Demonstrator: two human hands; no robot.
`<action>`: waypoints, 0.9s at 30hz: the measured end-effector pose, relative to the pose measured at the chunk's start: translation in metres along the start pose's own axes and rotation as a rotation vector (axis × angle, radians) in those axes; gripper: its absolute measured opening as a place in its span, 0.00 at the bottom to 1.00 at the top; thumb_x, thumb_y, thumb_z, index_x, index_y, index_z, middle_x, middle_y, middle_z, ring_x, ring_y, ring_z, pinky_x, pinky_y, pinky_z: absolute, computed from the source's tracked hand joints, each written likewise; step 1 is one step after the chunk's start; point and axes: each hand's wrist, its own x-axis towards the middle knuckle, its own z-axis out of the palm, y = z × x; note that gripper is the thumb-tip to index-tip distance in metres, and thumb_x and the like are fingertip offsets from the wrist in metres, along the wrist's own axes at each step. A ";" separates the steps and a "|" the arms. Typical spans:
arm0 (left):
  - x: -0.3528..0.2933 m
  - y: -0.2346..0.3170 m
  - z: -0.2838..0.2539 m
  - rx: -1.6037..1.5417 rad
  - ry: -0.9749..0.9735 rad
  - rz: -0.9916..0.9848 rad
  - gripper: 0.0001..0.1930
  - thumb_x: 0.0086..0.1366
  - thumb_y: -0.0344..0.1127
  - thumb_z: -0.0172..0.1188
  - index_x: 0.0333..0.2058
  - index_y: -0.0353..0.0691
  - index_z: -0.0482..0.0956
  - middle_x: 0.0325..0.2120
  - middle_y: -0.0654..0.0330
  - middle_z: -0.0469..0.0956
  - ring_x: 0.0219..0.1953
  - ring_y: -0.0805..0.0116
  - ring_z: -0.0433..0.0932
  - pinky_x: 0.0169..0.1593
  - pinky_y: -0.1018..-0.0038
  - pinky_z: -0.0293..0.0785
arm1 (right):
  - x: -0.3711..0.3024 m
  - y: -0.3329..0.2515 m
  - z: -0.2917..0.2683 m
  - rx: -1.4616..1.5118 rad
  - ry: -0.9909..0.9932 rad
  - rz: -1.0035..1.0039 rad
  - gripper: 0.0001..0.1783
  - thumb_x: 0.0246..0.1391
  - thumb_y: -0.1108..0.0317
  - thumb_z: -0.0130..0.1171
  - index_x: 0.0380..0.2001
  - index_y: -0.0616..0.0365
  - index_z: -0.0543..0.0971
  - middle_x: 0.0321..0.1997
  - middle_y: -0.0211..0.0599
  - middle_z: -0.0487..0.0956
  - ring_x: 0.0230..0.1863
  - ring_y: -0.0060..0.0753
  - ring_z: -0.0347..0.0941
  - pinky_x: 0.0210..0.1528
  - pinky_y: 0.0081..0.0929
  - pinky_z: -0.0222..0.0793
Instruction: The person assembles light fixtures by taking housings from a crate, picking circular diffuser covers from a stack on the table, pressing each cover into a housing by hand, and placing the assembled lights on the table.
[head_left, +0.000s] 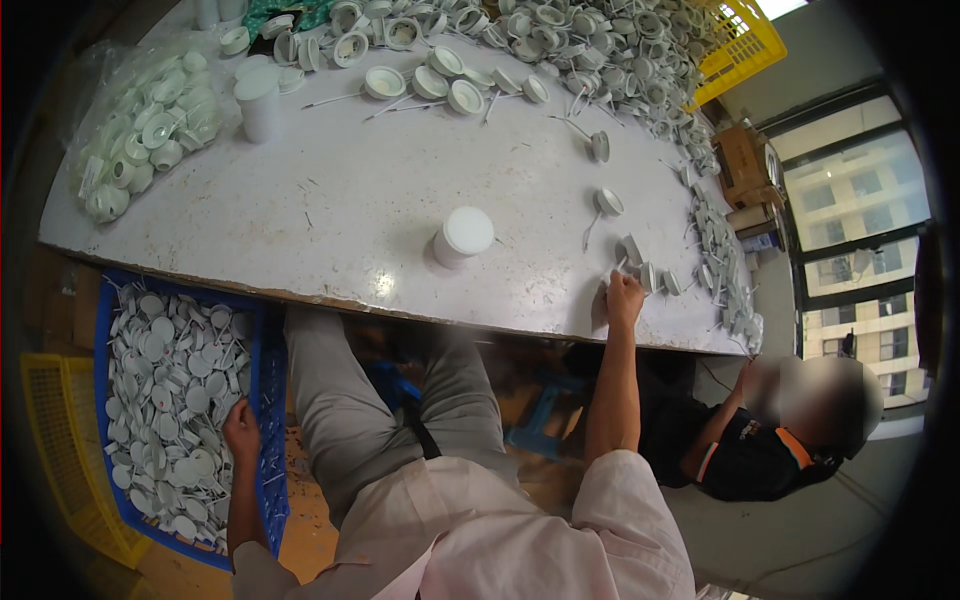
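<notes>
My right hand (625, 298) is over the table's near right part. Its fingers are closed in a pinch at the thin white stem of a small white round cup (628, 250). Two more such cups, one of them a white cup (671, 282), lie just beside these fingers. My left hand (241, 430) hangs low at the inner edge of a blue crate (104, 370), fingers curled; what they hold, if anything, is hidden. The crate is heaped with white round discs (165, 400) that have thin stems.
A white lidded cylinder (465, 237) stands mid-table (350, 200); a second white cylinder (258, 105) stands beside a clear bag (150, 130) of white parts. White cups (590, 50) pile along the far and right edges, near a yellow crate (745, 50). A person (760, 440) sits at right.
</notes>
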 end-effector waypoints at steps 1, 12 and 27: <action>-0.006 0.037 0.004 -0.085 0.010 0.097 0.10 0.61 0.28 0.55 0.39 0.31 0.78 0.36 0.51 0.81 0.38 0.61 0.80 0.43 0.73 0.73 | -0.020 -0.007 -0.005 0.202 -0.045 0.050 0.19 0.49 0.56 0.55 0.24 0.64 0.79 0.26 0.44 0.80 0.25 0.36 0.74 0.33 0.33 0.69; -0.054 0.358 0.098 -0.912 -0.726 0.383 0.40 0.54 0.21 0.63 0.62 0.32 0.50 0.62 0.49 0.57 0.60 0.58 0.64 0.51 0.70 0.72 | -0.241 -0.089 -0.045 0.581 -0.254 -0.356 0.07 0.52 0.69 0.60 0.26 0.62 0.75 0.20 0.35 0.74 0.22 0.20 0.69 0.24 0.22 0.65; 0.005 0.380 0.136 -1.003 -0.331 0.316 0.40 0.46 0.17 0.67 0.57 0.34 0.57 0.49 0.54 0.69 0.49 0.66 0.72 0.51 0.72 0.74 | -0.161 -0.088 -0.047 0.964 -0.383 -0.350 0.09 0.51 0.72 0.59 0.37 0.60 0.79 0.29 0.25 0.76 0.27 0.12 0.67 0.31 0.13 0.64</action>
